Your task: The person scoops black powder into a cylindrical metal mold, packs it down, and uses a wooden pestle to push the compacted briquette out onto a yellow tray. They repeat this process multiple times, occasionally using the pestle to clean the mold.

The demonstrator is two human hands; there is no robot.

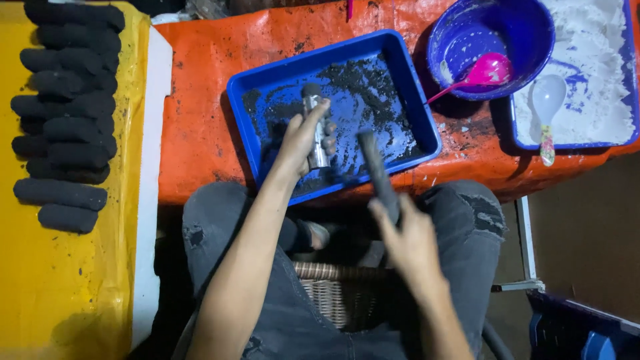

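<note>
Looking down on an orange-covered desk [200, 100] beyond both hands, with black pressed logs [63, 100] stacked on yellow sheeting far left of the left grip. A blue tray [400, 73] dusted with dark grit sits under the left hand [300, 137], closed around a metal tube mould [317, 143]: rigid, probably slick, best held mid-barrel. Right hand [407, 240] clamps a dark rod [377, 173] near its lower end; looks stiff, likely light. Purple bowl [527, 20] and pink spoon [490, 69] lie beyond the right grip.

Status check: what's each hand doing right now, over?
Left hand grips metal tube over blue tray. Right hand holds dark rod. Nothing between them.
</note>
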